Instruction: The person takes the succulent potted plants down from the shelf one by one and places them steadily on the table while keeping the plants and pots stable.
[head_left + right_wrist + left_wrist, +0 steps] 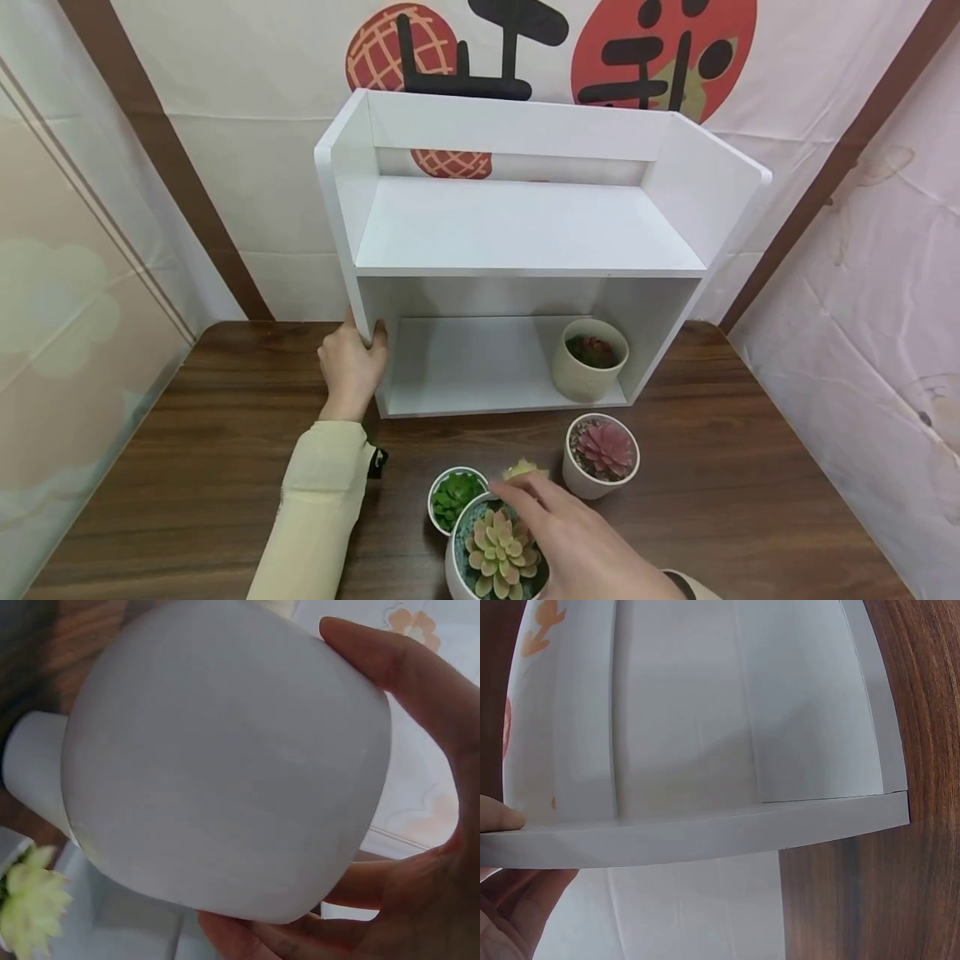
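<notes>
My left hand (352, 367) grips the left side panel of a white two-tier shelf (525, 225), thumb and fingers on opposite faces near the bottom; the left wrist view shows the panel edge (705, 838) between them. At the front of the table, my right hand (600, 546) holds a white pot (225, 765) with a yellow-green, pink-tipped succulent (498, 550). Its thumb and fingers lie on opposite sides of the pot. Close by stand a small pot with a green succulent (456, 497) and a pale yellow succulent (523, 469), partly hidden by the right hand.
A cream pot (585, 375) with a dark red plant stands on the shelf's lower tier at the right. In front of the shelf is a white pot with a pink succulent (602, 450). Dark wood tabletop (750, 483) lies beneath, with printed cloth (262, 167) behind.
</notes>
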Motion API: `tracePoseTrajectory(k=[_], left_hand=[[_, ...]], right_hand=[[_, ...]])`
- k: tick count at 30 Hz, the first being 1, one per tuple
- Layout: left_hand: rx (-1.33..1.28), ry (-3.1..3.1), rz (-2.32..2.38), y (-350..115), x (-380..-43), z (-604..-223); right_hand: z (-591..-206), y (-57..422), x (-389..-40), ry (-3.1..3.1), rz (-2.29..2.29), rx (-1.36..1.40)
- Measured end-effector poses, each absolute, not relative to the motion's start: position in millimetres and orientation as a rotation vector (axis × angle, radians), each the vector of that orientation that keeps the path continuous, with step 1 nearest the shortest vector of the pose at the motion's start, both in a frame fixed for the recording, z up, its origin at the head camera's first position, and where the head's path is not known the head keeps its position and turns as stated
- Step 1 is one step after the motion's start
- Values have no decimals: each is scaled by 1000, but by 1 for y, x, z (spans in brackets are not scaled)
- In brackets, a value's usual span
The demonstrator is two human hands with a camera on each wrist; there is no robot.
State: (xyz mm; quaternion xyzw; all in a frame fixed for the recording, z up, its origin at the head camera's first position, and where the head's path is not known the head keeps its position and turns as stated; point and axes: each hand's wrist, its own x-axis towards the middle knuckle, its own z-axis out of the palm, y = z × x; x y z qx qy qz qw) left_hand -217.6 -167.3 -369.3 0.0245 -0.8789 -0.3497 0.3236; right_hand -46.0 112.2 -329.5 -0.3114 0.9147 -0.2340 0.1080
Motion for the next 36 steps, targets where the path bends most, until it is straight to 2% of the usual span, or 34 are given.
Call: tracePoseTrajectory(k=[15, 25, 36], left_hand=[[48, -2285, -910, -168, -219, -372], [47, -2279, -915, -168, -219, -373], [58, -2291, -926, -168, -220, -372]], right_hand=[[-368, 113, -42, 2781, -595, -1191], [-387, 115, -42, 2814, -614, -1186], [-394, 113, -45, 2800, -665, -1019]])
